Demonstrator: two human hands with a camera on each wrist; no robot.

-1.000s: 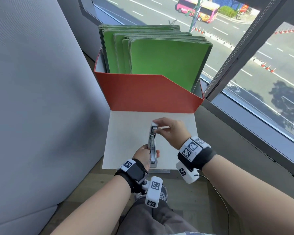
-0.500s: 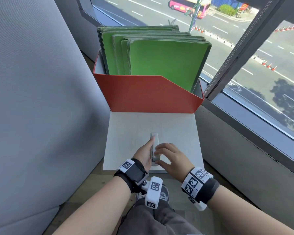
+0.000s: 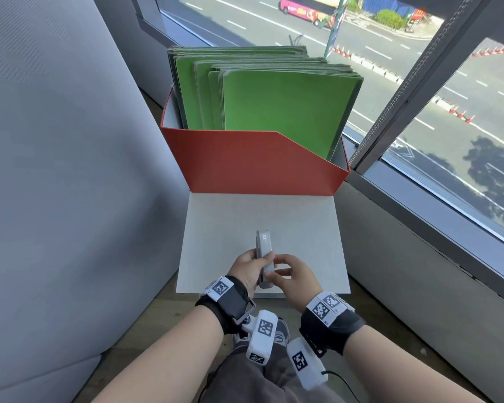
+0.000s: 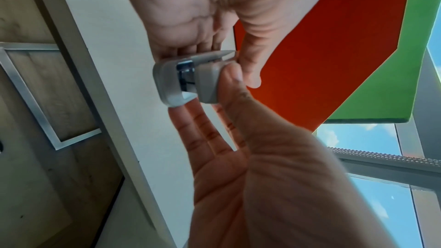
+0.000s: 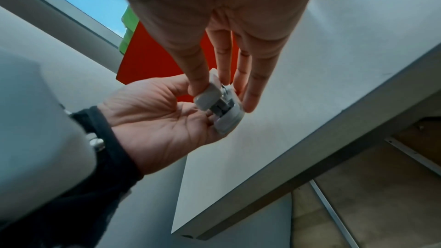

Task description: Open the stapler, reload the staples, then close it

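Both hands' grip pinches the stapler [image 3: 264, 258] above the surface [image 3: 303, 228]; squeezing crookedly could jam staples or nip a finger.

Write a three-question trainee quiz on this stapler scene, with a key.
1. True or false: the stapler lies untouched on the white table.
2. Which hand pinches the stapler's near end between thumb and fingers? A) left hand B) right hand
3. Fill in: the green folders stand in a ___ box.

Key: 1 false, both hands hold it; 2 B; 3 red.
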